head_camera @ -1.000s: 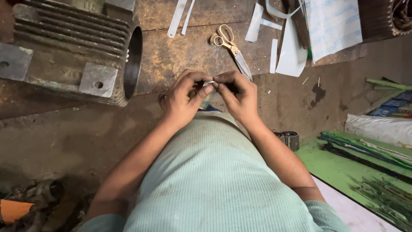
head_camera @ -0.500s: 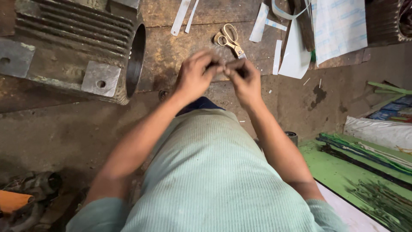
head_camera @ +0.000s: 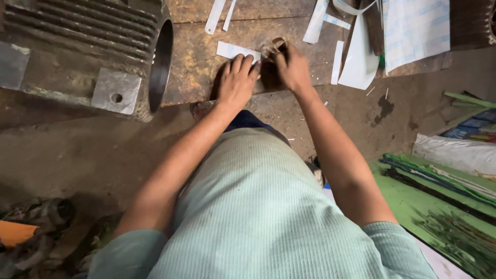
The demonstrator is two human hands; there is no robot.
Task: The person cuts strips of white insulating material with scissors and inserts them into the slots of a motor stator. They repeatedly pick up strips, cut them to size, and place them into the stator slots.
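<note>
A small pair of scissors (head_camera: 274, 46), only its pale loop handles showing, lies on the brown wooden worktop (head_camera: 196, 62) under the right hand (head_camera: 292, 67), whose fingers are curled around the handles in a closed grip. Just beside it, the left hand (head_camera: 236, 80) rests palm down on the worktop with its fingers laid close together, their tips touching a white paper strip (head_camera: 235, 50). More white strips (head_camera: 336, 62) and a larger curled sheet (head_camera: 413, 31) lie further right on the worktop. To the left sits a ribbed grey metal motor housing (head_camera: 88, 51) with a round open end. Green strips (head_camera: 444, 186) lie on the floor at the lower right.
</note>
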